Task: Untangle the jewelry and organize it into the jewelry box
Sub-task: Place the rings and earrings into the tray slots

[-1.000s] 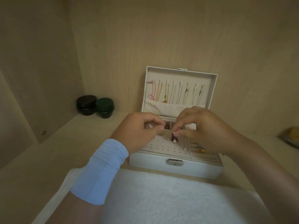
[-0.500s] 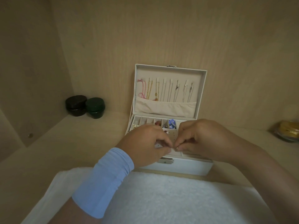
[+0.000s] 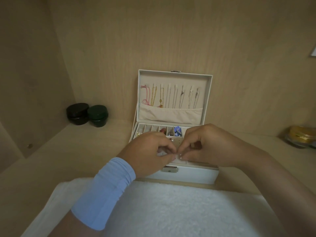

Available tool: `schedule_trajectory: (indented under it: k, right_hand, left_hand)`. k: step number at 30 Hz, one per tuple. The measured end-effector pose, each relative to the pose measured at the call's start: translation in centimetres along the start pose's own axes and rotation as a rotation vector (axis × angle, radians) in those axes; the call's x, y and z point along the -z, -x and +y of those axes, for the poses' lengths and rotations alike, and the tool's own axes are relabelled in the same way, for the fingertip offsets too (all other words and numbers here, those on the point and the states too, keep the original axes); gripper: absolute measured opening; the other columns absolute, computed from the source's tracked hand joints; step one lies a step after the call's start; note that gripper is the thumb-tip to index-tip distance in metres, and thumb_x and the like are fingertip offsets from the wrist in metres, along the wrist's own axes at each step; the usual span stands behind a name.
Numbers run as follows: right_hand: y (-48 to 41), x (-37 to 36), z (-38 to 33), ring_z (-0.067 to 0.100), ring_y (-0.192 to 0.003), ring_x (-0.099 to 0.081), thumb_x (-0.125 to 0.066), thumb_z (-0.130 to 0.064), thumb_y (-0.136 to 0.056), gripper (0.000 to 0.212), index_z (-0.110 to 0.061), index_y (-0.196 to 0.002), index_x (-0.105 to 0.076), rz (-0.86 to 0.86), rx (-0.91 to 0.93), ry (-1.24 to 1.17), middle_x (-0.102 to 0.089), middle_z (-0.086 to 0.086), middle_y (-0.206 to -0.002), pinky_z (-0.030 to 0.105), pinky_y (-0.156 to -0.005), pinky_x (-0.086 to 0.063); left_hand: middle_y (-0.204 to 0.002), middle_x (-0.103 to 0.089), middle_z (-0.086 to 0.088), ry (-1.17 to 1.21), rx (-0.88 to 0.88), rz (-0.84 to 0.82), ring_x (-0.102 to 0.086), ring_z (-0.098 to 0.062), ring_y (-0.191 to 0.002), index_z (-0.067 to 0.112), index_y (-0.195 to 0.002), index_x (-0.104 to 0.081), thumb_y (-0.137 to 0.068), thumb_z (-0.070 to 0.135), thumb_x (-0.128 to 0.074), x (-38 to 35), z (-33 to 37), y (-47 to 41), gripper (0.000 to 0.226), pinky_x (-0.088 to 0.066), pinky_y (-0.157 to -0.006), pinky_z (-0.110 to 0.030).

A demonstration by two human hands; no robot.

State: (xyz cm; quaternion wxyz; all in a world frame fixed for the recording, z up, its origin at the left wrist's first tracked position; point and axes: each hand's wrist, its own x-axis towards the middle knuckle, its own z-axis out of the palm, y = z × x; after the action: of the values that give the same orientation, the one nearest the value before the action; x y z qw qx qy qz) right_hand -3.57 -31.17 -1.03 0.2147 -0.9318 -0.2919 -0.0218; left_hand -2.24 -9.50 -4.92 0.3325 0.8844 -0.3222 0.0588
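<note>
A white towel (image 3: 171, 211) with a deep, fluffy pile lies nearest, and its near end is cut off by the lower edge of the view. Both forearms are cut off there too. The left wrist is wrapped in a smooth light blue sleeve (image 3: 104, 192).

Beyond the towel, the front half of the open tray of the jewelry box (image 3: 188, 175) is largely hidden by the two hands, so its near compartments cannot be made out. The left hand (image 3: 148, 151) and the right hand (image 3: 210, 146) are brought together fingertip to fingertip over the tray. In each hand the thumb and forefinger are closed in a pinch and the other fingers are curled under. A tiny piece of jewelry (image 3: 180, 155), pale and glinting, is pinched where the tips meet; its kind is too small to tell.

The box is white and rectangular, with a metal latch (image 3: 170, 169) on its front wall. A perforated panel (image 3: 177, 142) shows between the hands, and behind it runs a row of narrow compartments (image 3: 153, 129) with small coloured pieces in them.

The lid (image 3: 174, 77) stands upright, lined in cream fabric with a pocket (image 3: 171, 113). Thin chains (image 3: 181, 98) and a pink cord (image 3: 145, 98) hang from its hooks.

On the wooden shelf (image 3: 68, 151), a round black jar (image 3: 77, 113) touches a dark green jar (image 3: 98, 115) at the far left. A gold-lidded container (image 3: 301, 136) is blurred at the right edge
</note>
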Motion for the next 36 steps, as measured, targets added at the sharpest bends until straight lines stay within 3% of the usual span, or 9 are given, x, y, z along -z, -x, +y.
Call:
schedule_trajectory:
  k: [4, 6, 9, 14, 17, 25, 29, 33, 36]
  right_hand:
    - [0.9, 3.2, 1.9, 0.024, -0.064, -0.057, -0.081, -0.027, -0.08, 0.01, -0.035, -0.085, -0.078, 0.159, -0.109, -0.207, -0.069, -0.014, -0.075, 0.034, -0.064, -0.049]
    - [1.6, 4.7, 3.9, 0.006, -0.056, -0.054, -0.079, -0.026, -0.083, 0.01, -0.036, -0.084, -0.077, 0.197, -0.179, -0.13, -0.069, -0.02, -0.073, 0.019, -0.058, -0.044]
    - [3.1, 6.0, 6.9, -0.011, -0.061, -0.055, -0.078, -0.021, -0.084, 0.009, -0.029, -0.089, -0.078, 0.096, -0.304, 0.033, -0.072, -0.015, -0.082, 0.005, -0.059, -0.039]
    - [5.8, 5.9, 11.2, -0.012, -0.056, -0.056, -0.076, -0.017, -0.08, 0.015, -0.031, -0.08, -0.074, -0.191, -0.471, 0.13, -0.069, -0.014, -0.076, 0.008, -0.055, -0.039]
    - [6.8, 5.6, 12.7, -0.008, -0.05, -0.053, -0.083, -0.015, -0.073, 0.019, -0.03, -0.079, -0.073, -0.296, -0.495, 0.054, -0.065, -0.015, -0.065, 0.008, -0.051, -0.038]
    - [7.3, 4.0, 14.3, -0.007, -0.068, -0.059, -0.088, -0.018, -0.071, 0.021, -0.023, -0.089, -0.08, -0.298, -0.472, -0.176, -0.073, -0.014, -0.078, 0.004, -0.066, -0.042]
    - [7.6, 4.6, 15.1, -0.003, -0.071, -0.06, -0.083, -0.022, -0.078, 0.016, -0.022, -0.094, -0.081, -0.181, -0.437, -0.287, -0.076, -0.008, -0.081, 0.016, -0.076, -0.045]
    - [8.0, 5.2, 15.3, 0.005, -0.05, -0.044, -0.073, -0.019, -0.089, 0.014, -0.008, -0.095, -0.079, 0.023, -0.436, -0.539, -0.059, -0.012, -0.057, 0.016, -0.05, -0.037]
    - [7.9, 5.3, 14.8, 0.005, -0.048, -0.042, -0.07, -0.032, -0.091, 0.02, -0.02, -0.077, -0.077, 0.071, -0.486, -0.698, -0.057, -0.012, -0.059, 0.016, -0.045, -0.031]
  left_hand:
    - [-0.087, -0.066, 0.016, 0.047, 0.028, 0.034, -0.06, -0.005, -0.082, 0.033, -0.094, -0.074, -0.085, 0.029, -0.07, -0.2, 1.4, -0.9, 0.011, -0.051, -0.077, -0.024]
    - [-0.086, -0.067, 0.018, 0.036, 0.017, 0.062, -0.06, -0.005, -0.08, 0.034, -0.093, -0.074, -0.086, 0.029, -0.069, -0.5, 3.0, -2.2, 0.011, -0.051, -0.077, -0.023]
    - [-0.086, -0.065, 0.019, -0.017, -0.053, 0.05, -0.059, -0.004, -0.079, 0.033, -0.092, -0.073, -0.086, 0.03, -0.067, -1.8, 5.8, -4.9, 0.009, -0.05, -0.077, -0.025]
    - [-0.084, -0.063, 0.019, -0.144, -0.081, -0.102, -0.052, 0.005, -0.071, 0.03, -0.093, -0.073, -0.087, 0.03, -0.065, -5.2, 9.4, -9.9, 0.009, -0.042, -0.071, -0.02]
    - [-0.092, -0.069, 0.015, -0.243, -0.037, -0.252, -0.054, 0.0, -0.072, 0.029, -0.093, -0.074, -0.085, 0.027, -0.066, -7.5, 10.6, -12.1, 0.011, -0.044, -0.072, -0.021]
    - [-0.079, -0.065, 0.015, -0.316, 0.058, -0.482, -0.065, -0.01, -0.085, 0.029, -0.084, -0.073, -0.079, 0.025, -0.072, -11.0, 11.0, -14.5, 0.006, -0.054, -0.087, -0.03]
    - [-0.084, -0.07, 0.016, -0.227, 0.107, -0.394, -0.065, -0.006, -0.083, 0.033, -0.081, -0.066, -0.069, 0.033, -0.08, -11.4, 10.6, -14.6, 0.019, -0.055, -0.083, -0.031]
    - [-0.077, -0.07, 0.016, -0.027, 0.099, -0.199, -0.062, 0.0, -0.07, 0.034, -0.086, -0.059, -0.065, 0.037, -0.086, -10.7, 10.2, -14.7, 0.034, -0.052, -0.073, -0.027]
    - [-0.073, -0.068, 0.018, 0.03, 0.067, -0.101, -0.057, 0.004, -0.062, 0.033, -0.081, -0.066, -0.069, 0.033, -0.085, -10.1, 9.9, -15.1, 0.022, -0.049, -0.07, -0.025]
